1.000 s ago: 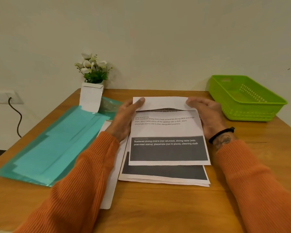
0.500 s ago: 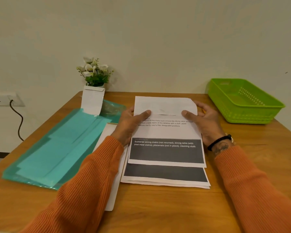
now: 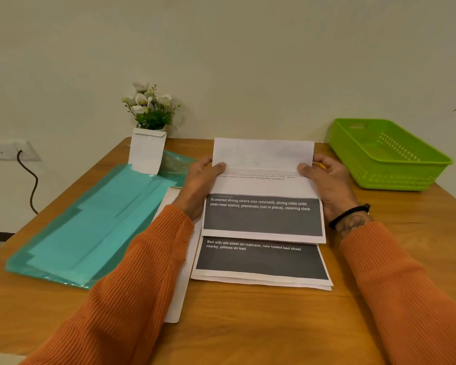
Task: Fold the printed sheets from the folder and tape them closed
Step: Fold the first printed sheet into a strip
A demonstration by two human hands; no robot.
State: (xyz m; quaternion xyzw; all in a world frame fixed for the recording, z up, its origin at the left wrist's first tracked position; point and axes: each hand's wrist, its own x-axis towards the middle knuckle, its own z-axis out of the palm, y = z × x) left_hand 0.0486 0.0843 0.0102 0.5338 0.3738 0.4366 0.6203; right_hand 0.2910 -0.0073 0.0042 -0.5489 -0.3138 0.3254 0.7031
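A printed sheet [image 3: 262,217] with a dark grey block lies at the middle of the table, its top part folded toward me so the blank back shows. My left hand [image 3: 199,185] pinches the folded flap at its left edge, thumb on top. My right hand [image 3: 327,183] pinches the flap's right edge the same way. Under it lies a stack of more printed sheets [image 3: 261,262], its lower part showing. A teal folder [image 3: 87,222] lies to the left. No tape is visible.
A green plastic basket [image 3: 387,156] stands at the back right. A white envelope [image 3: 146,154] leans in front of a small flower pot [image 3: 150,106] at the back left. Another white sheet [image 3: 179,293] lies under my left forearm. A cable hangs from a wall socket [image 3: 8,151].
The folded flap has come further toward me and now covers more of the printed text. The held sheet slid away from me, uncovering more of the sheet beneath.
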